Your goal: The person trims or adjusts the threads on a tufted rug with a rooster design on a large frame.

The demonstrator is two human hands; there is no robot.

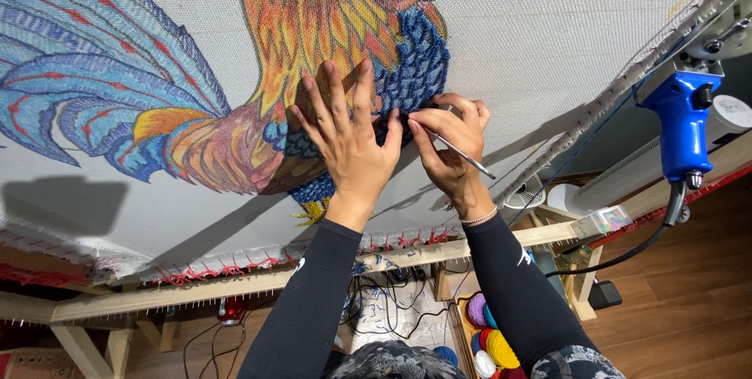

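Note:
A white cloth (548,27) stretched on a wooden frame (219,289) bears a rooster design in blue, orange and yellow (196,105). Part of the breast is filled with tufted dark blue yarn (419,58). My left hand (348,140) lies flat on the cloth with fingers spread, at the edge of the blue tufted area. My right hand (450,148) is right beside it, pinching a thin metal tool (462,153) with its tip against the cloth near my left thumb.
A blue tufting gun (681,124) hangs at the right frame edge with a black cable trailing down. Below the frame lie several yarn balls in a box (489,336), tangled cables on the floor (392,308), and a small white fan (526,191).

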